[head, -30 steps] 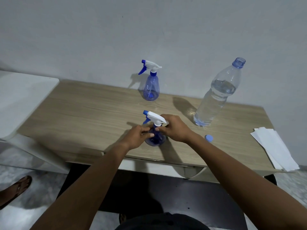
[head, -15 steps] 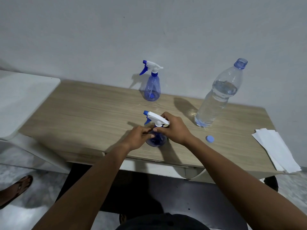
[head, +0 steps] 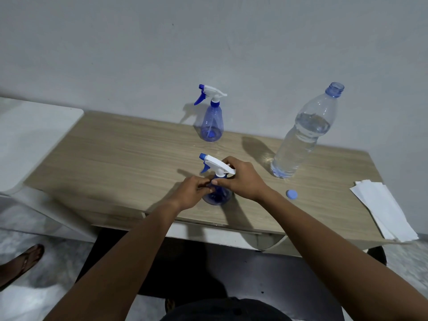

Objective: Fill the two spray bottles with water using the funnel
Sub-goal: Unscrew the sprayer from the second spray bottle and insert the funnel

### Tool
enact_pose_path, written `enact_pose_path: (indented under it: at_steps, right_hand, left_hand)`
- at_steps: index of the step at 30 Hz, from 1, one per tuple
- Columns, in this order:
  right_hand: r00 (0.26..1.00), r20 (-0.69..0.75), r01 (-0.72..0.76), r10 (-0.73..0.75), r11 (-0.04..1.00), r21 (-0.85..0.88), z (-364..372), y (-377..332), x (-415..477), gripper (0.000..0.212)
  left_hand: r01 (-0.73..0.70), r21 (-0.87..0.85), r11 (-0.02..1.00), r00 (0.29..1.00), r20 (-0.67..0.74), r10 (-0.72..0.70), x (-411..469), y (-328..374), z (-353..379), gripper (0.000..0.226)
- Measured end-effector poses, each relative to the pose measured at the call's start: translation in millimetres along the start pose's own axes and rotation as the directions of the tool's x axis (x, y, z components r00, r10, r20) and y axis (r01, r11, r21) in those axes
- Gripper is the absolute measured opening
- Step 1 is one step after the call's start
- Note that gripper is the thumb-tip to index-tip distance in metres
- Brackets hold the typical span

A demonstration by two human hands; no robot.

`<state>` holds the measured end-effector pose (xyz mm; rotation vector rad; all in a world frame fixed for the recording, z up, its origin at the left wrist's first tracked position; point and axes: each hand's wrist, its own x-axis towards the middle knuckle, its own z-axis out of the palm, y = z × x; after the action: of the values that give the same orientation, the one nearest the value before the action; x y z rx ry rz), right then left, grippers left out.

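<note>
Staying put, left hand point(head: 192, 193) fingers gripping spray bottle point(head: 220, 197), right hand point(head: 243, 181) gripping sprayer head point(head: 214, 162)

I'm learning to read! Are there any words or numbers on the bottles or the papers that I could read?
There are no words, numbers or signs to read here.
near spray bottle: no label or print shows.
far spray bottle: plain blue plastic, no print.
water bottle: clear, no label.
bottle cap: plain blue top.
white papers: blank on the side that shows.
</note>
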<state>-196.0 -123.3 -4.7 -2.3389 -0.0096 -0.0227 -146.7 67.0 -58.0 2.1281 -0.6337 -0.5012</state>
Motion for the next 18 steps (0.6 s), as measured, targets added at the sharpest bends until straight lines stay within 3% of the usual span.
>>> enact_pose_path:
  at_steps: [3, 7, 12, 18]
  right_hand:
    - [1.0, -0.023, -0.004, 0.004, 1.0, -0.021, 3, 1, 1, 0.031]
    - [0.997, 0.055, 0.052, -0.052, 0.999, -0.003, -5, 6, -2, 0.016]
    - [0.994, 0.106, 0.023, -0.031, 0.997, 0.072, -8, 10, -3, 0.029]
    - [0.999, -0.028, -0.025, 0.027, 0.998, 0.061, 2, 2, -3, 0.035]
  left_hand:
    - [0.022, -0.002, 1.0, 1.0, 0.0, -0.022, 0, -1, 0, 0.021]
    - [-0.021, -0.019, 1.0, 1.0, 0.007, 0.021, 0, 0, -1, 0.029]
    - [-0.036, -0.02, 0.999, 0.999, -0.004, 0.036, -2, 1, -1, 0.025]
    - [-0.033, 0.009, 0.999, 0.999, -0.008, 0.033, -3, 3, -1, 0.026]
